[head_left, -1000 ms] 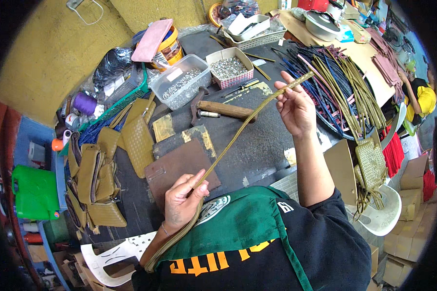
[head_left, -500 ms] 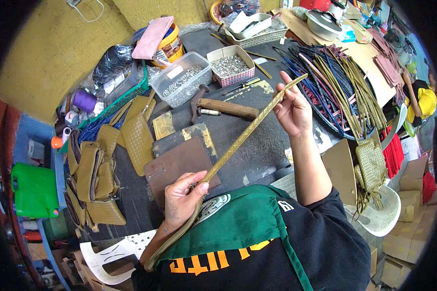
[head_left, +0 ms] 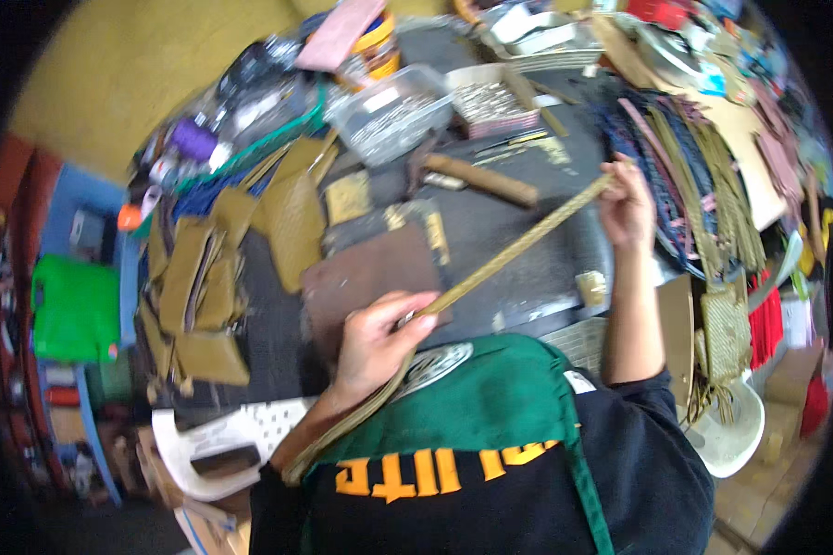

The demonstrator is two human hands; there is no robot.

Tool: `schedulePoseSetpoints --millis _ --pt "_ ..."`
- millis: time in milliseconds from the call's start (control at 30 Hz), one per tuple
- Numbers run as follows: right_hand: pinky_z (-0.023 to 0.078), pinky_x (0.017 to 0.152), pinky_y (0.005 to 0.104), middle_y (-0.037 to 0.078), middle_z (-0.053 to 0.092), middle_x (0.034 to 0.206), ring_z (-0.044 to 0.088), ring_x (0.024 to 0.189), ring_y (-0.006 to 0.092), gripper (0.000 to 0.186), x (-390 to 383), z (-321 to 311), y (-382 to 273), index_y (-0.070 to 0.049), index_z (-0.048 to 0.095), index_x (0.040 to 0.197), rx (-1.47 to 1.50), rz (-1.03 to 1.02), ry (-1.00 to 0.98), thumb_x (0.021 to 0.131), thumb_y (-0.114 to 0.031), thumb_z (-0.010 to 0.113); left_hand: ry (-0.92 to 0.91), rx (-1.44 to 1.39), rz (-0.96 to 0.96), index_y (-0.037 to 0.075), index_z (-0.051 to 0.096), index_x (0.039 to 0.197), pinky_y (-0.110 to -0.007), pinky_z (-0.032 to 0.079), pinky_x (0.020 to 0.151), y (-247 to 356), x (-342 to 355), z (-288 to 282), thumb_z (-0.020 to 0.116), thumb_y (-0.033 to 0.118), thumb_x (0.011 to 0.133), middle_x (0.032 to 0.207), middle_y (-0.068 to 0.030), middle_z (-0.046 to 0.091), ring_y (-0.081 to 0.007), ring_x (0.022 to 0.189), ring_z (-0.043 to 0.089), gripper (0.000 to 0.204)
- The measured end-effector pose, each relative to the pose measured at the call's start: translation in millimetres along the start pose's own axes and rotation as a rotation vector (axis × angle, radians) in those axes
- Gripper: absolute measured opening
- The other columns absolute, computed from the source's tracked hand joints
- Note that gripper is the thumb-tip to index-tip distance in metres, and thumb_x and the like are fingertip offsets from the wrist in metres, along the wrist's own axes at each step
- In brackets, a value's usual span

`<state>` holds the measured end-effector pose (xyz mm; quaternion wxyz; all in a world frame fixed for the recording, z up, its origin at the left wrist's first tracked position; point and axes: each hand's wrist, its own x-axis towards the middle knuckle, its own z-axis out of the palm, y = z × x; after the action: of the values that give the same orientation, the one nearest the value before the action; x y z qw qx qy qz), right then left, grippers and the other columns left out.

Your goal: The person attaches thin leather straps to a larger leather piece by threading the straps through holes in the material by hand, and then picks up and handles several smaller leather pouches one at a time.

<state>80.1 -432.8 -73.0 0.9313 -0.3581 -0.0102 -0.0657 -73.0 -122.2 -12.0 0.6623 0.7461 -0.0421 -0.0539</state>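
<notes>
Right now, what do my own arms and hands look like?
Your left hand and right hand are ungloved, with both forearms bare. On the right arm, a plain black sleeve ends near the elbow. Blur hides finer wrist details.

Large orange letters (head_left: 425, 474) are showing on the black shirt (head_left: 639, 462), just below the green apron (head_left: 500, 398), whose edge is covering part of them. A round white emblem (head_left: 440, 365) is sitting on the apron's upper left, blurring beyond reading. Past the apron, a pale label (head_left: 384, 98) is marking the clear plastic box (head_left: 389, 129), unreadable.
</notes>
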Motion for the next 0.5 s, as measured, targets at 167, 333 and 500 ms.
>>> schedulePoseSetpoints --millis 167,333,500 --pt "0.041 0.053 0.0149 0.001 0.051 0.070 0.050 0.058 0.0072 0.010 -22 -43 -46 -0.006 0.048 0.077 -0.300 0.174 -0.055 0.073 -0.002 0.056 -0.105 0.064 0.049 -0.002 0.056 0.099 -0.020 0.042 0.063 1 0 -2 0.054 0.002 0.077 0.083 -0.0063 0.057 -0.0095 0.072 0.052 0.023" --pt "0.041 0.042 0.0143 0.000 0.051 0.062 0.052 0.052 0.0081 0.009 -45 -78 -79 -0.004 0.049 0.081 -0.784 0.309 0.144 0.072 -0.005 0.052 -0.292 -0.271 -0.054 0.000 0.035 0.122 -0.022 0.038 0.077 -6 -4 -6 0.039 -0.004 0.082 0.105 -0.0134 0.052 -0.0115 0.085 0.049 0.041" --pt "0.046 0.045 0.0151 0.003 0.054 0.064 0.055 0.054 0.0100 0.002 -72 -134 -95 -0.005 0.051 0.077 -0.536 0.303 0.349 0.076 -0.005 0.049 -0.341 -0.169 -0.214 -0.001 0.017 0.128 -0.025 0.039 0.081 -2 -3 -6 0.038 -0.003 0.081 0.105 -0.0171 0.051 -0.0144 0.091 0.049 0.051"
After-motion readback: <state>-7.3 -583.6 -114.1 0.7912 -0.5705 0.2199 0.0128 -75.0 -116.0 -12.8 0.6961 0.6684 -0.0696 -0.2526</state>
